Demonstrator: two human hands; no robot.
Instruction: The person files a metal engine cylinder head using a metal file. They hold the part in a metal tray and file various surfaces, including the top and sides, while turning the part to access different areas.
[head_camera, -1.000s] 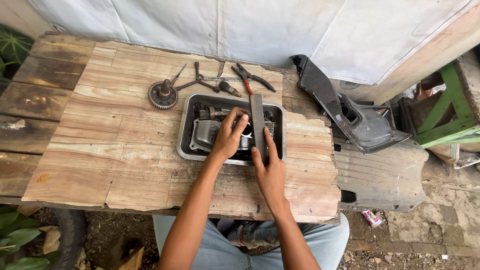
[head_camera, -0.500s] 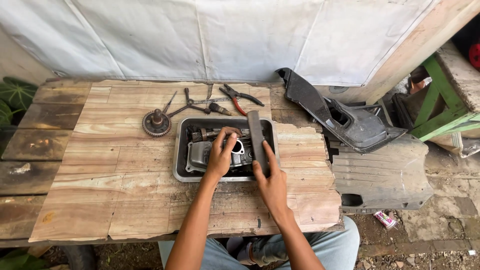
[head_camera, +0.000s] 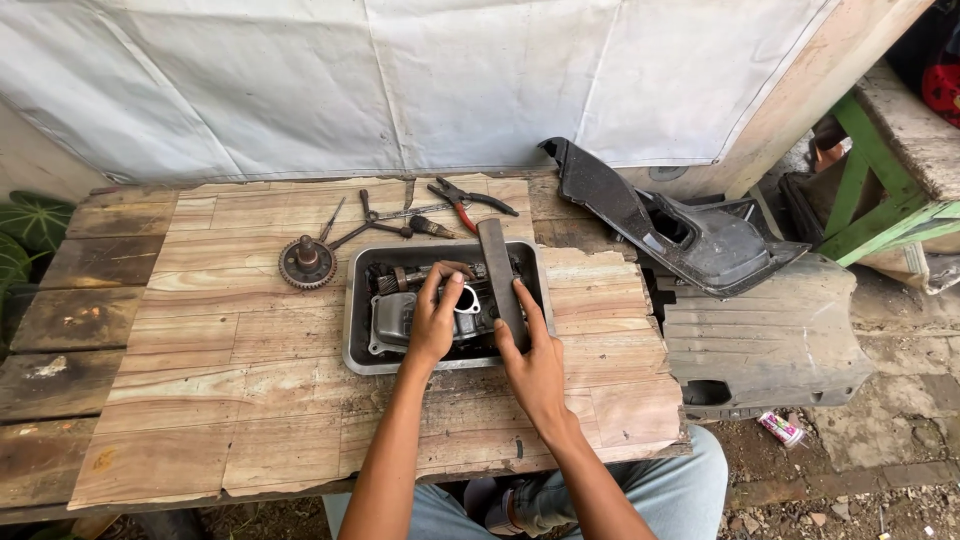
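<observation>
A grey metal tray sits on the wooden table and holds greasy engine parts. My left hand rests inside the tray with its fingers on a metal part that has a round hole. My right hand grips the near end of a long flat dark file, which lies lengthwise over the right side of the tray and points away from me.
Behind the tray lie a round gear, red-handled pliers and several small tools. A black plastic vehicle panel leans off the table's right end. Grey panel lies below it; a green wooden frame stands far right.
The view has shifted slightly as my head moved. Both hands stay at the tray, the left on the parts, the right on the flat file.
</observation>
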